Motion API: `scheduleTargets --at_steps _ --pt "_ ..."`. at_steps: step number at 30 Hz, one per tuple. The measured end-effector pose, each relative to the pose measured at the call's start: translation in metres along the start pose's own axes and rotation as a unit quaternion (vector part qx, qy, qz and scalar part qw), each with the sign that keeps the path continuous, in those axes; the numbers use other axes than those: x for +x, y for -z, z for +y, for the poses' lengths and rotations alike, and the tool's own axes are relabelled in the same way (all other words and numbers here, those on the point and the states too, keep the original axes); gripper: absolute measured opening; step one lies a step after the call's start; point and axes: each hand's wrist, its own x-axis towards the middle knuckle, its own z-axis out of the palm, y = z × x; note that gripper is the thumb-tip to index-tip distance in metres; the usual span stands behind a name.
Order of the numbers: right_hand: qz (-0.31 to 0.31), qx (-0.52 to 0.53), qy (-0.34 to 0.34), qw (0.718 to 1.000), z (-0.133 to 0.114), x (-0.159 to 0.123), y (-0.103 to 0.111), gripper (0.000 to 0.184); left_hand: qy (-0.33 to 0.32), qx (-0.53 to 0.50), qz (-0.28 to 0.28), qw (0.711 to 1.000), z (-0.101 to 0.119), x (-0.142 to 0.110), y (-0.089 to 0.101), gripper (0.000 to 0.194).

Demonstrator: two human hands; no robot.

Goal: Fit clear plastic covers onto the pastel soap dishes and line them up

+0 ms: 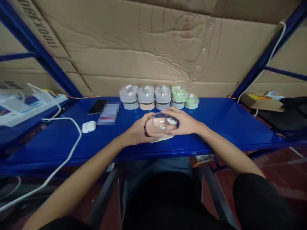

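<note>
Between my hands, just above the front of the blue table, is a pinkish-beige plastic container. My left hand wraps around its left side, thumb on top and fingers towards the bottom. A clear plastic lid with a round white sticker sits over the container's right part, and it looks tilted. My right hand is curled around the lid's right edge, fingers over the far side and thumb at the near side. Whether the lid touches the container cannot be made out. Something pale shows under the container.
Behind my hands, several lidded containers in grey, pink and green stand stacked along the cardboard wall. To the left lie a white earbud case, a dark phone-like slab and a white cable. Blue posts frame the table.
</note>
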Motion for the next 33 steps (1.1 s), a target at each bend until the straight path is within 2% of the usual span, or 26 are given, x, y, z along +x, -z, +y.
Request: scheduleTargets --at_steps 4,8,13,17,20,24,29,33 --pt "0.009 0.003 -0.010 1.000 0.000 -0.002 -0.006 0.091 -0.031 0.016 -0.005 0.999 -0.001 -0.010 0.013 0.111" --pt "0.040 0.008 -0.005 0.999 0.002 -0.003 -0.005 0.090 -0.046 0.002 0.010 0.999 -0.010 -0.017 0.019 0.108" --pt "0.070 0.013 -0.013 0.997 0.002 -0.003 0.000 0.090 -0.028 0.024 0.002 0.999 -0.018 -0.020 0.014 0.110" --pt "0.033 0.019 -0.005 0.999 -0.003 -0.001 -0.002 0.092 -0.015 0.034 -0.002 0.999 -0.014 -0.017 0.007 0.116" --pt "-0.005 0.016 -0.009 1.000 -0.008 0.001 -0.007 0.096 -0.034 0.010 -0.007 0.999 -0.008 -0.011 0.002 0.116" --pt "-0.017 0.003 -0.008 1.000 -0.012 0.003 -0.012 0.094 -0.032 -0.032 -0.016 0.999 -0.002 -0.001 -0.003 0.111" --pt "-0.031 -0.046 -0.011 0.998 -0.005 0.002 -0.008 0.090 0.006 -0.055 -0.027 0.998 -0.005 0.023 -0.010 0.136" --pt "-0.030 -0.060 -0.044 0.997 0.008 0.000 -0.003 0.091 -0.002 -0.042 -0.034 0.999 -0.014 0.046 -0.016 0.139"
